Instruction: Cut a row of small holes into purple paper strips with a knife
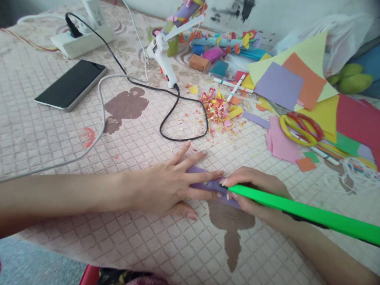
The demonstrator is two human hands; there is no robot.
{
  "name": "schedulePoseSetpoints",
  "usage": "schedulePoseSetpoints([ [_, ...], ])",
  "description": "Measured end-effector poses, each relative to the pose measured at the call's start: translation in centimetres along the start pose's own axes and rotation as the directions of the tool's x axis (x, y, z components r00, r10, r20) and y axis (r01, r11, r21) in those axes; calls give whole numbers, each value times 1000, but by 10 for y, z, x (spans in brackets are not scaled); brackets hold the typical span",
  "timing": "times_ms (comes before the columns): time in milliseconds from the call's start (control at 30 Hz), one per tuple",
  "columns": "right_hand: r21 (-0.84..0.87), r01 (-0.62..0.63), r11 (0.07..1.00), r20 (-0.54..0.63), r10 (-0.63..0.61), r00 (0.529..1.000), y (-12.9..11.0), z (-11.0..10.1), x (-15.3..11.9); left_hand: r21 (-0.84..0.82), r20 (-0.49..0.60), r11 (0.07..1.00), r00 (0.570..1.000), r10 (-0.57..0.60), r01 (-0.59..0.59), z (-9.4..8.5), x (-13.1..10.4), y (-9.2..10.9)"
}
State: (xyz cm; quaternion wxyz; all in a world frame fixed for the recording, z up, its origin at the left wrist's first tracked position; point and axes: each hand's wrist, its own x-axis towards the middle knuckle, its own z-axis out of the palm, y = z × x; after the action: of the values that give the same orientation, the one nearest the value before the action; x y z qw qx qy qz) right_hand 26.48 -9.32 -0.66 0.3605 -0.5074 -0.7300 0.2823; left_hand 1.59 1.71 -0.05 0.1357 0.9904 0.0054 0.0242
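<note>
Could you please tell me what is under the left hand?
Purple paper shows under the left hand, lying on the tablecloth. How far it reaches beneath the palm is covered, so I cannot tell.

Bright, diffuse light, faint soft shadows, slightly smeary fine detail, dark blurry right-hand corners.

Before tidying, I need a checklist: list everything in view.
Paper strip: one, purple, lower centre
Tool: one, green, lower right
Glue gun: one, white, top
Phone: one, black, left
Extension board: one, white, left
Cords: several, black and white, left and centre
Decorated tubes: two, multicoloured, top
Blocks: several, mixed, top
Scraps: many, mixed, centre
Sheets: several, mixed, right
Sticks: several, white, right
Scissors: count unclear, yellow-red, right
String: one tangle, white, right
Fruits: several, green, right
Bag: one, whitish, right
Tablecloth: one, pale, beneath
Left hand: one, bare, on strip
Right hand: one, bare, holding tool
</note>
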Motion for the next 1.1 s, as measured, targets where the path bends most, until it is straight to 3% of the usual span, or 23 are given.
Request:
schedulePoseSetpoints([
  [267,19,51,999,33,-51,998,-7,-3,9,34,24,997,998,-64,63,0,2,15],
  [500,67,19,998,17,-20,1000,-5,-2,6,13,-1,999,999,42,-42,-1,1,5],
  [700,51,15,999,11,-16,1000,-3,-1,4,14,-25,1000,1000,9,-8,-1,1,6],
  [900,39,-4,999,11,4,1000,0,0,1,37,29,999,999,-28,27,-4,1,11],
  [1100,51,-2,999,17,1,1000,-2,-1,3,-33,10,999,1000,-20,20,-4,1,11],
])
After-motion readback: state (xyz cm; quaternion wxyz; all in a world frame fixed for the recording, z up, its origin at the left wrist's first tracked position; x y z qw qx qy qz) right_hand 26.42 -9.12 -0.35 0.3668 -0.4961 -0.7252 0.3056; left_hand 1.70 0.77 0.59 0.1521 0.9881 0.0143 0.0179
